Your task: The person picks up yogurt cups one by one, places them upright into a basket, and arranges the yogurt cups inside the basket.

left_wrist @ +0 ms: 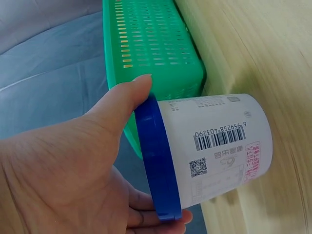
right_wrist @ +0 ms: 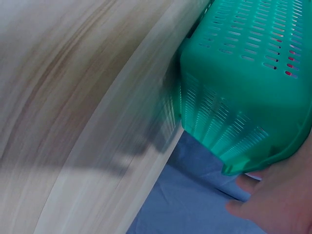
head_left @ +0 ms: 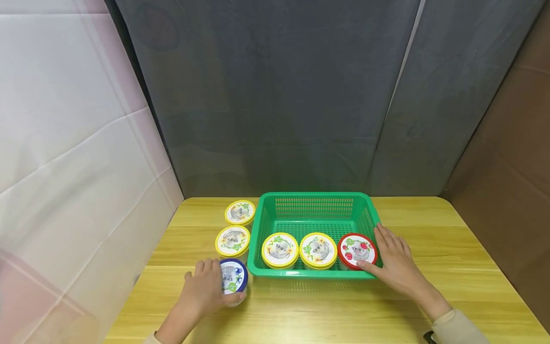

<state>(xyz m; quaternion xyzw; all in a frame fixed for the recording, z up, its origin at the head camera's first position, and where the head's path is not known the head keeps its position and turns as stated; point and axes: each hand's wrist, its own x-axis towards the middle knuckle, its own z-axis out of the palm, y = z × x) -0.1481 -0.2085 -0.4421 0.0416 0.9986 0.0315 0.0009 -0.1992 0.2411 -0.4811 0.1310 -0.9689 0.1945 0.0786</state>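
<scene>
A white cup with a blue lid (head_left: 234,276) is in my left hand (head_left: 205,290), left of the green basket's (head_left: 315,274) front corner. The left wrist view shows thumb and fingers round the blue lid (left_wrist: 158,161), with a barcode on the cup's side (left_wrist: 219,141). Whether its base touches the table cannot be told. My right hand (head_left: 397,265) rests at the basket's right rim, fingers fairly straight along it. Its thumb reaches over the rim to the red-lidded cup (head_left: 357,249) inside. Beside that cup stand two yellow-lidded cups, left (head_left: 280,250) and middle (head_left: 318,251).
Two more yellow-lidded cups, a far one (head_left: 240,212) and a nearer one (head_left: 232,241), stand along the basket's left side. Everything is on a wooden table (head_left: 313,315). A dark grey cloth (head_left: 275,105) hangs behind, with a white one (head_left: 73,157) at left.
</scene>
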